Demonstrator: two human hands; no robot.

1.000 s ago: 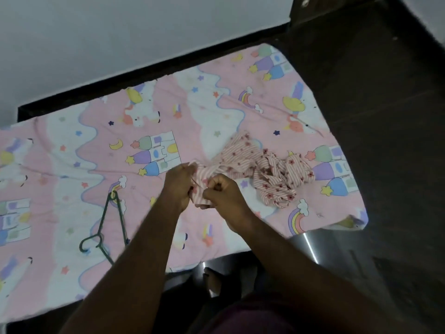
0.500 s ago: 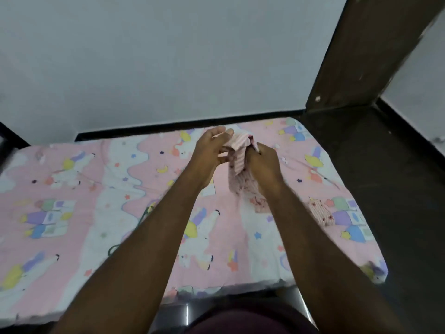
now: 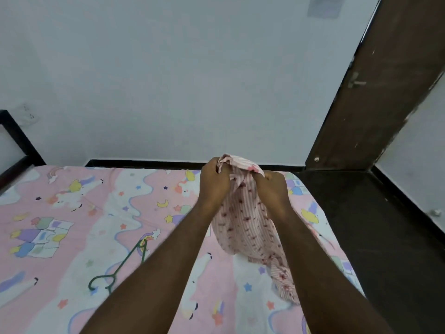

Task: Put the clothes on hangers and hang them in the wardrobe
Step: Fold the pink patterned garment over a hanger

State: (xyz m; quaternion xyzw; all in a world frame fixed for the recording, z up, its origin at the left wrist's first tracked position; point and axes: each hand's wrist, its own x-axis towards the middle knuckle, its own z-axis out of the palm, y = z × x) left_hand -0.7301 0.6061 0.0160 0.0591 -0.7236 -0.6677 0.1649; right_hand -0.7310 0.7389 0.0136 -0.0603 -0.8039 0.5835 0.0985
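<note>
Seen from above, looking forward and down along two bare forearms stretched out over a bed. Left hand (image 3: 215,177) raised in front, back of the hand toward the camera, fingers curled tight around the top edge of a small pink striped garment (image 3: 243,220) with dark red flower spots. Right hand (image 3: 272,186) just beside it at about the same height, also knuckles up, fingers clenched on the same upper edge, a fold of cloth bunched between the two fists. Both wrists roughly level, forearms converging from the lower corners toward the middle. Garment lifted clear at the top, hanging down between the arms, its lower end trailing behind the right forearm toward the bedsheet (image 3: 72,227). Sheet pink and white, printed with unicorns, rainbows, stars, moons and castles. Green hanger (image 3: 120,266) lying flat on the sheet, left of the left forearm, well apart from the garment, its hook end pointing toward the near edge, partly hidden under the arm. Beyond the bed, a plain pale wall (image 3: 168,80); to the right, a dark brown door (image 3: 375,92) and dark floor (image 3: 385,237).
</note>
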